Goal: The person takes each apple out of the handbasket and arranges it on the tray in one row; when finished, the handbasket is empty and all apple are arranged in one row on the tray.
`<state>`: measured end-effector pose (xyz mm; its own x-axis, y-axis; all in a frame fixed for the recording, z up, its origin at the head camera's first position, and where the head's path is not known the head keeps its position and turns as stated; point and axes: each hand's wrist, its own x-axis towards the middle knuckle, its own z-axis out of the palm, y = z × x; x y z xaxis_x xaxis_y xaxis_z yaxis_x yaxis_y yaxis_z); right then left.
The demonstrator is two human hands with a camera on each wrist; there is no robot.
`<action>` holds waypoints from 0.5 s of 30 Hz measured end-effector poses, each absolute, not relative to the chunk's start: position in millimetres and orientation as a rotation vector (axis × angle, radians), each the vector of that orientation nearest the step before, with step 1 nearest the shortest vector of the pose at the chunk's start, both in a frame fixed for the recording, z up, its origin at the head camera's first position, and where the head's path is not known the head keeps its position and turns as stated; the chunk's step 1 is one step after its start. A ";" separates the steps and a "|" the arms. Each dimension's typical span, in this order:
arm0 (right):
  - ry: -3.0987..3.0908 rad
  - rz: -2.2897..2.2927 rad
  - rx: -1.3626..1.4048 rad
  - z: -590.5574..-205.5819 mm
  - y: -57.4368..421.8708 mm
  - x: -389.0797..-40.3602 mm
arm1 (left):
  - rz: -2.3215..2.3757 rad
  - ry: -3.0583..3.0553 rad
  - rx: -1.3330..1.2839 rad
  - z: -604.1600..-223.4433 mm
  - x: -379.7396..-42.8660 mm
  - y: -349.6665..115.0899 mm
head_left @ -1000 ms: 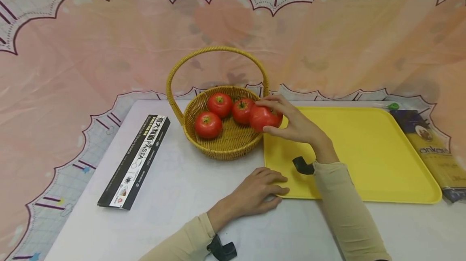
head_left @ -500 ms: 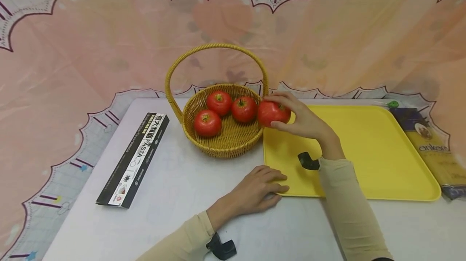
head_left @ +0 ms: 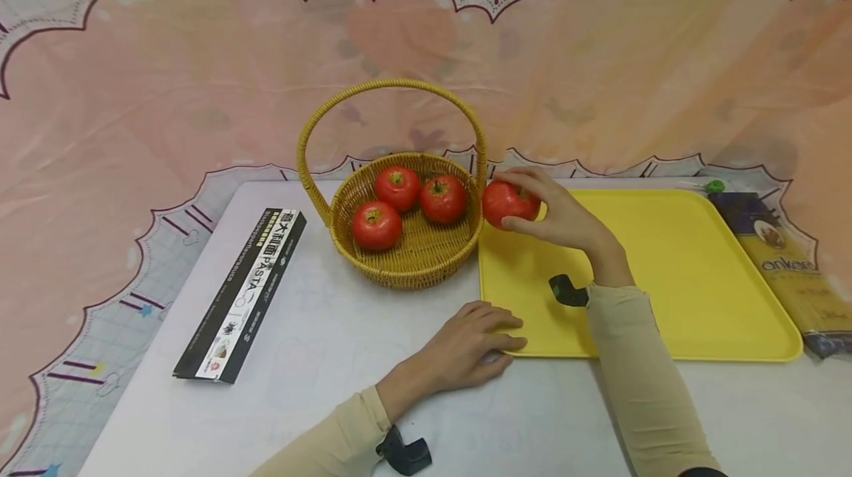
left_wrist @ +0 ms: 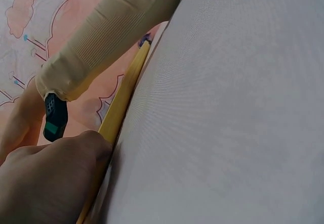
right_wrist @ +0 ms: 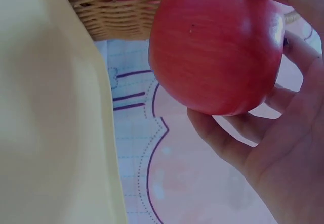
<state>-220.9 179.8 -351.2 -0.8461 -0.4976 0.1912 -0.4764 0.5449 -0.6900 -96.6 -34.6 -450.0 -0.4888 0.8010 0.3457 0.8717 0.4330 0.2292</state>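
A red tomato (head_left: 504,203) is in my right hand (head_left: 559,214), gripped between thumb and fingers just right of the basket rim, above the left back corner of the yellow tray (head_left: 699,277). In the right wrist view the tomato (right_wrist: 215,47) fills the grasp, and the wicker basket wall (right_wrist: 116,11) shows behind it. The wicker basket (head_left: 419,281) holds three more tomatoes (head_left: 442,200). My left hand (head_left: 469,347) lies with fingers spread, fingertips at the tray's near left corner. In the left wrist view that hand (left_wrist: 55,178) touches the tray's edge (left_wrist: 124,100).
A black and white pasta box (head_left: 242,296) lies on the white table (head_left: 319,344) at left. To the right of the tray lies a yellow and blue package (head_left: 792,270). A patterned cloth (head_left: 200,78) hangs behind. The basket's tall handle (head_left: 393,83) arches over it.
My right hand has carried the tomato rightward, from over the basket's right rim to outside it above the tray's corner. The left hand has stayed in place.
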 end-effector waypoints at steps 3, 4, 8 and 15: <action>2.745 -1.206 -0.821 -354.0 182.4 -222.6 | -0.570 -2.495 -1.477 -450.7 -96.5 -34.7; 2.748 -1.204 -0.810 -355.1 183.6 -223.4 | -0.579 -2.495 -1.477 -451.0 -96.5 -34.7; 2.767 -1.203 -0.788 -360.3 187.6 -226.2 | -0.590 -2.491 -1.477 -450.8 -96.2 -34.3; 2.791 -1.192 -0.738 -367.5 192.6 -230.1 | -0.586 -2.489 -1.467 -449.4 -96.1 -34.7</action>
